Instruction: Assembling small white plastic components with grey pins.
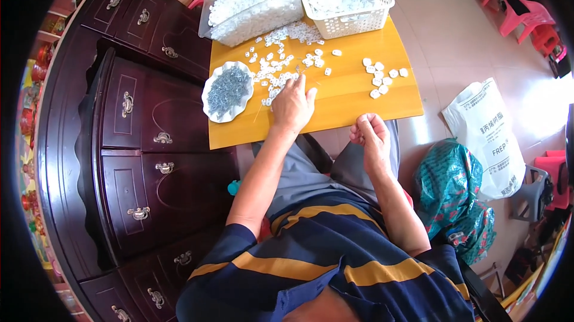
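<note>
yellow table [350, 92], left fingers [299, 83] extended by white pieces [276, 69], grip unclear, right fingers [373, 122] curled, contents hidden

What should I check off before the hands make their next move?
1. Left hand at the loose white pieces: ok, its fingers are right by them.
2. Left hand's grip: cannot tell, fingertips too small to read.
3. Right hand holding a piece: cannot tell, its fingers are curled near the table edge.
4. Plate of small grey bits stocked: ok, heaped.
5. Right-side cluster of white pieces apart from the rest: ok, bare tabletop between.
6. Loose pieces gathered neatly: not ok, scattered near the plate.
</note>
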